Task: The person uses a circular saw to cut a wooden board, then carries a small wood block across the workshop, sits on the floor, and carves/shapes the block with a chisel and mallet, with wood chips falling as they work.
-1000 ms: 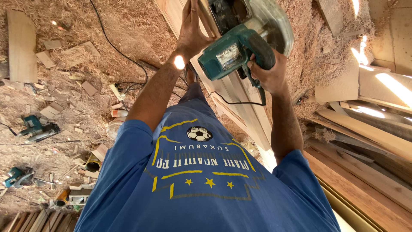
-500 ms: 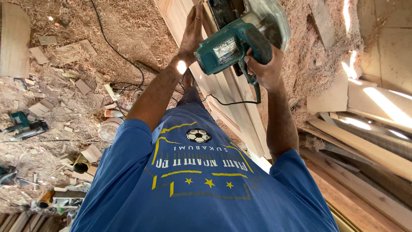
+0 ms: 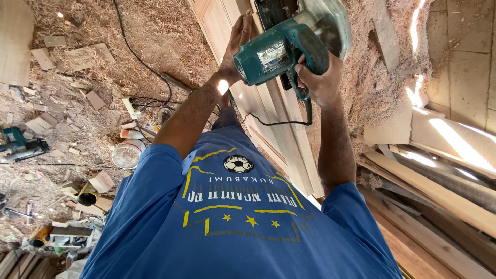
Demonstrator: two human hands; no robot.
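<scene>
Right hand point(image 3: 321, 82) clamped on teal circular saw point(image 3: 281, 51) at its rear handle, above the door panel point(image 3: 258, 103). Left hand point(image 3: 238, 39) flat, fingers together, on the panel. Saw: likely heavy, rigid; grip handle only, cord point(image 3: 279, 123) trailing.

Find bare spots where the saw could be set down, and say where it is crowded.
Bare: sawdust floor left of the door panel, past the cable. Crowded: offcuts and cans far left, planks right.
</scene>
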